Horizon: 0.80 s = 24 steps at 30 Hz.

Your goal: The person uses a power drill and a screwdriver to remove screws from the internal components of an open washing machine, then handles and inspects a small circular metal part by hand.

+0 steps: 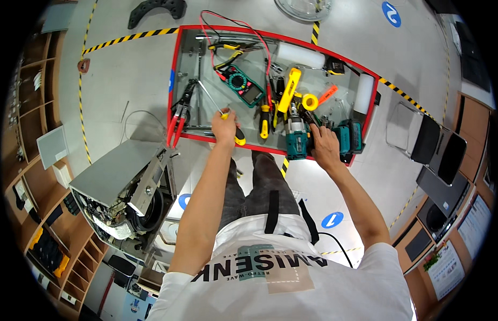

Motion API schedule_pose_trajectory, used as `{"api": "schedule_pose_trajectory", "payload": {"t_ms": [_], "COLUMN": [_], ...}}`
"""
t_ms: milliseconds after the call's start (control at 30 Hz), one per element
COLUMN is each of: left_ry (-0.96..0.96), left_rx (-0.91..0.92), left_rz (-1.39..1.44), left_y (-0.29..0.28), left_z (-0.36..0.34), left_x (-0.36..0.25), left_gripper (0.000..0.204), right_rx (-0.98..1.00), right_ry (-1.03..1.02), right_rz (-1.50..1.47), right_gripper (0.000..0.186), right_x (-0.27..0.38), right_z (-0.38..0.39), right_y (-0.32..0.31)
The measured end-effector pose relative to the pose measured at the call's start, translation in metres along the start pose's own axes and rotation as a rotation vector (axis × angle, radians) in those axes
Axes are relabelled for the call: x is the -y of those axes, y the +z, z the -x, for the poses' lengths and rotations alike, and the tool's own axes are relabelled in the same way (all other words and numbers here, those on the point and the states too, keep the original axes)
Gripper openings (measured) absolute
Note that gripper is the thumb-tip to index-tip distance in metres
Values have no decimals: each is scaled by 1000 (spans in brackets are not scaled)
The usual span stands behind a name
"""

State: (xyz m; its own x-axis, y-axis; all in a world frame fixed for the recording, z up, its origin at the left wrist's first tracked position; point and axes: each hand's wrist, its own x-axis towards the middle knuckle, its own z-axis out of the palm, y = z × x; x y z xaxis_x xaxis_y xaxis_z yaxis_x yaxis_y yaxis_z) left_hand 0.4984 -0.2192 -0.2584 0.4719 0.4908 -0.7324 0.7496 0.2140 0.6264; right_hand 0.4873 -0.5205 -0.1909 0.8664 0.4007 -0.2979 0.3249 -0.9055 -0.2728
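bright indoor light | soft shadows | centre mostly sharp | edges fisheye-bent | corners black

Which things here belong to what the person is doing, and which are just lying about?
In use:
screwdriver, in the left hand
power drill, under the right hand

Lying about:
multimeter
red-handled pliers
yellow roll

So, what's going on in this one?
A person stands at a red-rimmed grey tray of tools. Their left hand holds a yellow-and-black-handled screwdriver, its metal shaft pointing away from them. Their right hand is on a teal-and-black cordless drill at the tray's near side. A green-and-black multimeter and red-handled pliers lie there, untouched.
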Motion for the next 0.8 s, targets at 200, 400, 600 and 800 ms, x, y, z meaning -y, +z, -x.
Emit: {"api": "schedule_pose_trajectory", "payload": {"t_ms": [200, 400, 600, 800], "left_ry": [208, 468, 411, 200], "left_rx": [-113, -174, -226, -314], "left_rz": [-39, 2, 25, -198], "left_y": [-10, -1, 21, 40], "left_z": [9, -71, -156, -160], "left_x": [-25, -107, -163, -199], "left_gripper": [13, 17, 25, 27], "right_rx": [26, 22, -22, 36], "right_ry": [-4, -1, -11, 34], "right_rz": [-32, -33, -23, -41], "right_gripper": [74, 68, 63, 61], "right_x": [0, -3, -4, -3], "right_z": [0, -1, -3, -6], "right_y": [-1, 2, 6, -2]}}
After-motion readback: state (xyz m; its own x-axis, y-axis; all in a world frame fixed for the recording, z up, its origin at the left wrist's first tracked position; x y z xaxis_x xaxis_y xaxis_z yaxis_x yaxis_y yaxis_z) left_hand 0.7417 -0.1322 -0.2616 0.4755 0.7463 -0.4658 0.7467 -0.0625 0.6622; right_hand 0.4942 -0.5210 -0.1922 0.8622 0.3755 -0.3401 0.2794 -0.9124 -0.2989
